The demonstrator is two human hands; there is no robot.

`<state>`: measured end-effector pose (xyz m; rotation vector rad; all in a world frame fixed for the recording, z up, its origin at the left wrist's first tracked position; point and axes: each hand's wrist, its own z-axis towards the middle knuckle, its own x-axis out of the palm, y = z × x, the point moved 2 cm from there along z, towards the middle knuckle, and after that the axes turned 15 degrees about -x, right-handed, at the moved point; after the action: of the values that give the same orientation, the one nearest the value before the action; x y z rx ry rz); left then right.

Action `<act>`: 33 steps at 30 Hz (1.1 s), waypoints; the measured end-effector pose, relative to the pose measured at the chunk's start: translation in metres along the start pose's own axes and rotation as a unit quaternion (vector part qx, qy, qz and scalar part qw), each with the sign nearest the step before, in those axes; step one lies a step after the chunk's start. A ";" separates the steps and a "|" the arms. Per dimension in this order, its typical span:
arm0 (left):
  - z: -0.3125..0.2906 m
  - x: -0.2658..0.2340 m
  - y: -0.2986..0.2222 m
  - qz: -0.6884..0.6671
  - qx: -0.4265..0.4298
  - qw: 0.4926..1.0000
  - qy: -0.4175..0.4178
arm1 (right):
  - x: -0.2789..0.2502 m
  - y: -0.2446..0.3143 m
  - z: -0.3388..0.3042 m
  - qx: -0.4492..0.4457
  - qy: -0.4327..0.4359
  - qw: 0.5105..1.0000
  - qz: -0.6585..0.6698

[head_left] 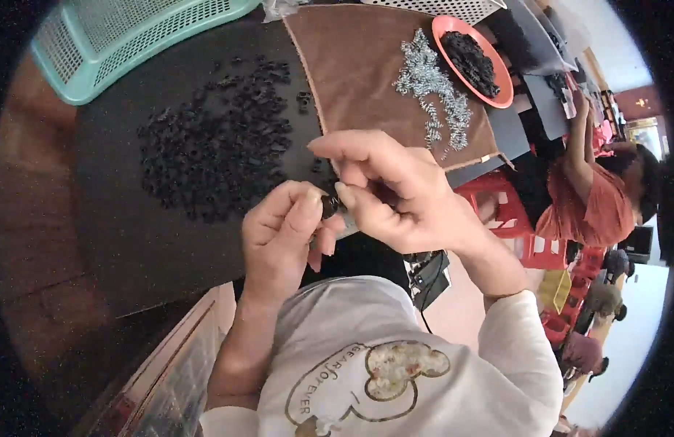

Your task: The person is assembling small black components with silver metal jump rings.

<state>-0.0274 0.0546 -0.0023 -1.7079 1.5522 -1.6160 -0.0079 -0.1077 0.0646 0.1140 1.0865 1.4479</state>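
Observation:
Close in front of my body, the thumb and fingers of my left hand are closed on a small black part. My right hand comes in from the right, its thumb tip beside that part. Its index finger reaches forward, while the other fingers curl in behind the thumb. A thin pale coil shows faintly by the part; whether my right fingers pinch it is hidden. Beyond my left hand, many small black parts lie spread on the dark tabletop. Loose metal springs are heaped on a brown cloth.
An orange-red bowl of black pieces stands beside the springs. A teal plastic basket sits at the far left, and a white perforated basket at the back. Red crates and a seated person in an orange-red shirt are at the right.

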 end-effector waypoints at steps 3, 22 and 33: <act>0.001 -0.001 0.000 0.002 -0.017 1.000 0.003 | 0.000 -0.003 -0.001 0.018 0.011 1.000 0.012; -0.001 0.003 0.004 0.054 0.039 0.998 -0.020 | 0.008 -0.026 -0.007 0.131 -0.023 0.946 0.297; 0.002 -0.003 0.003 0.063 0.036 0.997 0.003 | 0.009 -0.074 0.034 -0.064 0.088 0.980 -0.167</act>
<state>-0.0262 0.0548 -0.0065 -1.5370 1.5510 -1.5952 0.0660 -0.0971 0.0297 -0.2818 1.0913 1.2334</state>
